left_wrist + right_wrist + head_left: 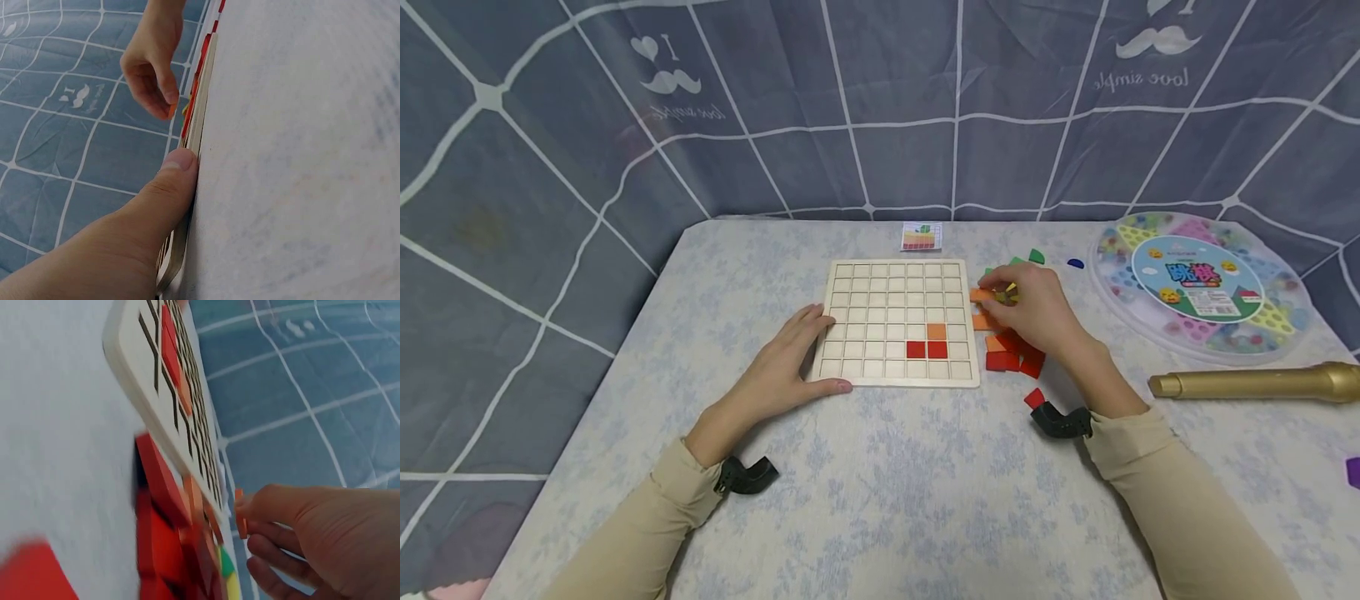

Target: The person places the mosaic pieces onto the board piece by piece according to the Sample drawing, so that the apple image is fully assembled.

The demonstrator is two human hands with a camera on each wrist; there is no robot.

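A wooden grid board (pixel 856 331) lies flat on the table, with two red square tiles (pixel 916 350) side by side in it and one orange tile (pixel 936 332) behind the right one. My left hand (pixel 778 362) rests at the board's left side, fingers along the edge and thumb at the near left corner. Between thumb and fingertips my right hand (pixel 1033 308) pinches a thin orange tile (pixel 240 514), held above the loose pieces right of the board. Red tiles (pixel 1002 361) lie heaped below that hand, with orange, yellow and green pieces partly hidden by it.
A small picture card (pixel 921 237) lies behind the board. To the right are a round, clear game box (pixel 1198 279) and a gold stick-like object (pixel 1247 384). A blue half-round piece (pixel 1076 263) and a single red tile (pixel 1034 398) lie apart from the heap.
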